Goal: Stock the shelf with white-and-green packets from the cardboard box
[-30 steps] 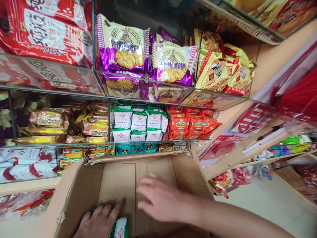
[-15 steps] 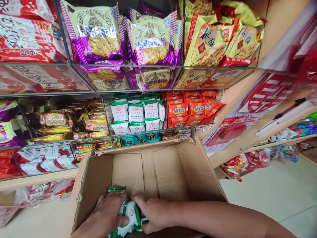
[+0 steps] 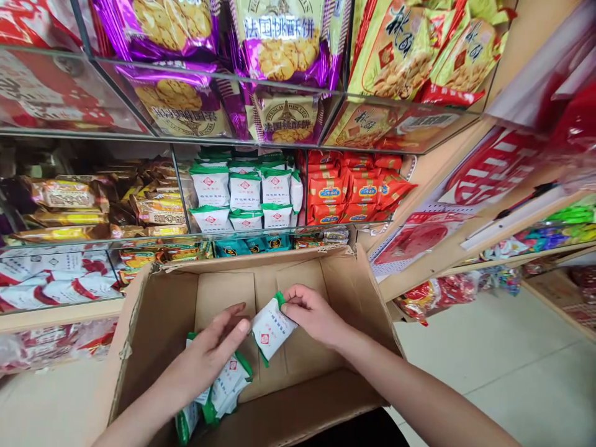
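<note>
Inside an open cardboard box, my right hand pinches one white-and-green snack packet by its top edge and holds it up. My left hand is closed on a small stack of the same white-and-green packets, its fingertips close to the lifted packet. More of these packets fill the middle glass shelf compartment just behind the box.
Glass shelves hold red-orange packets, brown and gold wrapped snacks, purple biscuit bags and yellow-red bags. A wooden rack with red goods stands at right over a pale tiled floor.
Both hands have risen from the bottom of the box. My right hand now holds a single packet up; my left holds a stack. The view has tilted downward.
</note>
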{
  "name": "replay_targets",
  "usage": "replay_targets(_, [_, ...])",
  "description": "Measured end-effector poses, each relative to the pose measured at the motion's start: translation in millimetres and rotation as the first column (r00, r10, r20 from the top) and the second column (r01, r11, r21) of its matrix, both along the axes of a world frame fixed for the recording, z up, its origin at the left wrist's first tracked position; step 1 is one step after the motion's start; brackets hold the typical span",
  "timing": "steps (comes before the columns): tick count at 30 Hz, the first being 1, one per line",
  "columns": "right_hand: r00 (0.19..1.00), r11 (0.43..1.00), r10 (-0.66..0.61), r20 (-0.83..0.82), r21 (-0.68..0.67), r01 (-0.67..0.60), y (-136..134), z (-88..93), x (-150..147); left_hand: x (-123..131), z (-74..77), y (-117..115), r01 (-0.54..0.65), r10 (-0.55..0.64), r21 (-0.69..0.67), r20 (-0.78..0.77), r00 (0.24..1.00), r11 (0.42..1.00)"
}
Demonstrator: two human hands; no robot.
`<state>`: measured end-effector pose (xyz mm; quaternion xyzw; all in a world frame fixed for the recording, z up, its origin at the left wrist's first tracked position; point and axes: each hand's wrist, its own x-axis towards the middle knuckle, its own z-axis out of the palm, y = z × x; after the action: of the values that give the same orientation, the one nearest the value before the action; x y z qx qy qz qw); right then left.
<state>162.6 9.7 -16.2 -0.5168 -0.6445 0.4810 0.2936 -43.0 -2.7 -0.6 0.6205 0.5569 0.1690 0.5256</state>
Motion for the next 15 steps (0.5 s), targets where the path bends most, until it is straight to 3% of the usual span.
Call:
replay_targets(2, [0.967,0.986,-0.162,-0.198,-0.077,0.150,-3.1,10.1,-6.8,18.4,7.2,-2.7,-0.053,0.062,-0.057,0.168,0.984,0.997])
replay_targets(4, [0.918,0.963,-0.268,-0.292,-0.085,0.254,-4.4,16.9,-12.4,32.8,11.2,-4.4,-0.089,0.114,-0.097,0.300,0.947,0.991])
replay_targets(10, [0.938,0.888,-0.343,0.052,0.343,0.306,-2.6,20.0,-13.4,39.8,8.0,-2.0,-0.277,0.344,-0.204,0.515,0.785,0.939])
replay_targets(15, [0.922,0.843,-0.375,0.092,0.448,0.299,-8.5,13.8,-20.5,42.4,11.3,-4.7,-0.381,0.549,-0.396,0.554,0.626,0.835])
